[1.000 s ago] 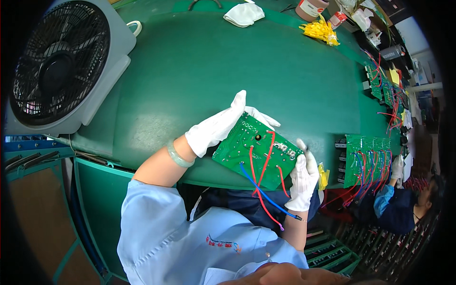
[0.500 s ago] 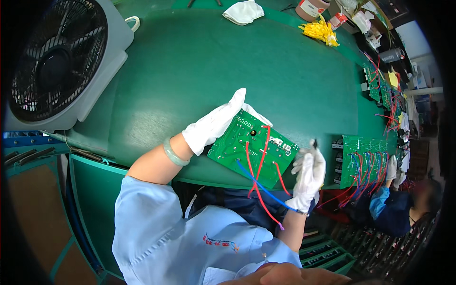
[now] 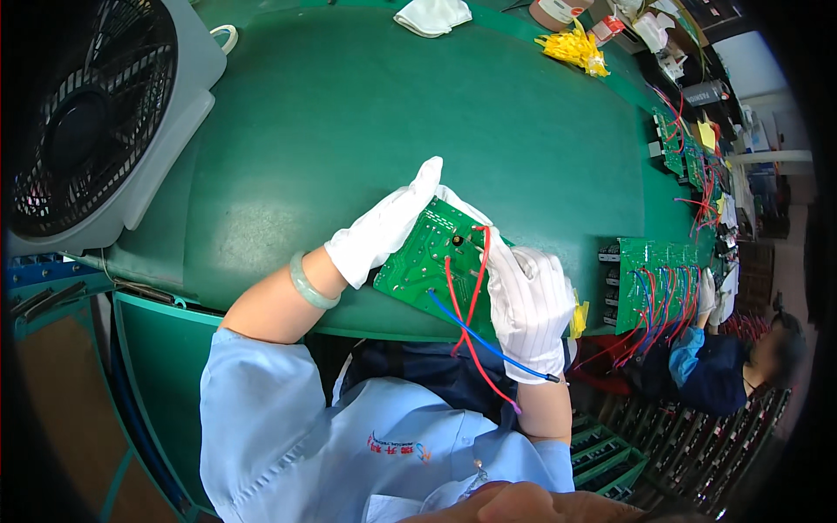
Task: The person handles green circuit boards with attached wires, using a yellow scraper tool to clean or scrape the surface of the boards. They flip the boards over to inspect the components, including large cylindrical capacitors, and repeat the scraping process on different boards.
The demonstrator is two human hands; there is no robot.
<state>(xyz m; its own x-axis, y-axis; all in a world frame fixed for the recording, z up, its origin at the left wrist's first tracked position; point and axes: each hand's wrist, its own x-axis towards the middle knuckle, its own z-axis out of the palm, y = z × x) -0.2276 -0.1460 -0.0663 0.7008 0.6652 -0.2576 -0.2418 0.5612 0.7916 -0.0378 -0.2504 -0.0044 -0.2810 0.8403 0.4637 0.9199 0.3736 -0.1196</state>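
Note:
A green circuit board [image 3: 410,263] is tilted in front of me above the table's near edge. My left hand [image 3: 381,230], in a white glove, grips its upper left side, with the thumb outside and the fingers partly behind. Red wires [image 3: 482,364] and a blue wire [image 3: 490,346] run from the board's face and hang toward me. My right hand [image 3: 528,305], also gloved, covers the board's right part. Its fingers are closed against the face beside a red wire; what they pinch is hidden. The blue wire's dark end lies across my right wrist.
A grey fan [image 3: 148,166] stands at left on the green table [image 3: 305,113]. At the back are a white cloth [image 3: 433,16] and a yellow bundle [image 3: 574,48]. Wired boards [image 3: 636,275] line the right, where a co-worker's gloved hand [image 3: 706,295] reaches in.
My right hand has moved left and up from beside the board onto its face, turning its back upward. The small dark tip at its fingers is now out of sight. My left hand keeps its grip.

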